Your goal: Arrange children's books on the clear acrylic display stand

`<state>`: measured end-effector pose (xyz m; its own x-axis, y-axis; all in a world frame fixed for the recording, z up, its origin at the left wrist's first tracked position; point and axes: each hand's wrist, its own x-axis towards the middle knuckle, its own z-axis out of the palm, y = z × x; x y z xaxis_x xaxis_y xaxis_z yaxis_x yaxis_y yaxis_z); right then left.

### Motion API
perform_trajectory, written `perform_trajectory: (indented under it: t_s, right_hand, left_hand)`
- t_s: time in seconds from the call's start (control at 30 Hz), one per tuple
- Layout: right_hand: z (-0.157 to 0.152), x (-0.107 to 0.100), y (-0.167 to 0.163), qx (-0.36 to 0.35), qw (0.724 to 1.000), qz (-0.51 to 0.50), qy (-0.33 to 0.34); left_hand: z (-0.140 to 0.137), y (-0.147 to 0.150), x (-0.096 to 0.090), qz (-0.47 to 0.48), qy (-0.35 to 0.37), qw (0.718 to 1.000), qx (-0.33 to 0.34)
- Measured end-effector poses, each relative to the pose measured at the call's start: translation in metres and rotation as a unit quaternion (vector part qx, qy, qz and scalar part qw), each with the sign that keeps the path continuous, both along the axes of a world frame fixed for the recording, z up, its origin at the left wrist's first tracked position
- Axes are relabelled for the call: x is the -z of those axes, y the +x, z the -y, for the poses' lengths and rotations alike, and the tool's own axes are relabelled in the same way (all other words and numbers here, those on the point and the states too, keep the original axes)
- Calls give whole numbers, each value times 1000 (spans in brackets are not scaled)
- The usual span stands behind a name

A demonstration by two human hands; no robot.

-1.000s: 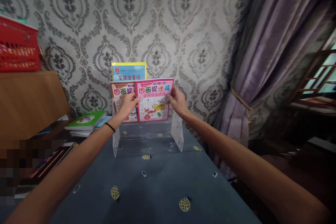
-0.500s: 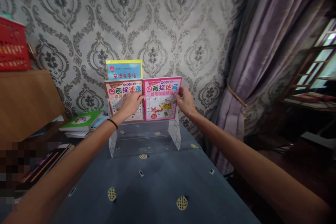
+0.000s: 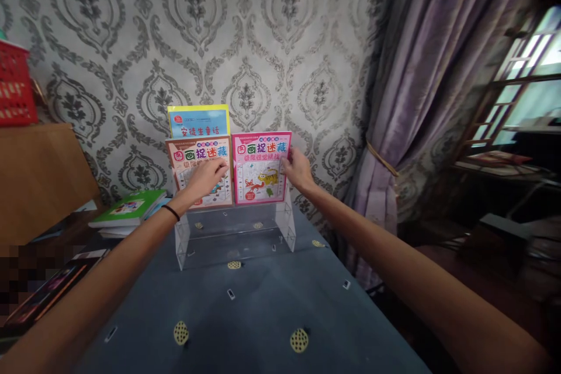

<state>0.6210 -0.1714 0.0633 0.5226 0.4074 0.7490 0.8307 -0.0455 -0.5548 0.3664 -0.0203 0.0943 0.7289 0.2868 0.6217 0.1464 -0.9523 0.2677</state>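
Observation:
A clear acrylic rack stands on the table with books leaning upright on it. The pink picture book rests on its right side, and my right hand grips that book's right edge, thumb in front. To its left is a matching brown-bordered picture book. My left hand, with a dark band at the wrist, hovers in front of the brown-bordered book with its fingers curled in and nothing visible in them. A blue book with a yellow border rises behind the brown-bordered one, its lower part hidden.
On the left lie a green book on a small stack and more dark-covered books. A red basket sits on a wooden box. Patterned wallpaper backs the blue tablecloth; a purple curtain hangs at right.
My left hand has come off the pink book's left edge and moved left, fingers curling in. A narrow gap now shows between the two picture books. The view has shifted slightly right.

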Motion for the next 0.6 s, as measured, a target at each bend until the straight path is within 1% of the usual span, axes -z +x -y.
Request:
perform_trajectory:
  t_s: [0.2, 0.3, 0.43, 0.6]
  right_hand:
    - [6, -2, 3, -18, 1000, 0, -10]
    - [10, -2, 0, -29, 1000, -1, -9]
    - [13, -1, -3, -39, 999, -4, -5]
    - [6, 0, 4, -37, 999, -7, 5]
  left_hand:
    - [-1, -7, 1, -2, -20, 999, 30]
    - [1, -9, 0, -7, -32, 999, 31]
    - [4, -11, -1, -8, -25, 999, 29]
    - [4, -12, -2, -9, -23, 999, 26]
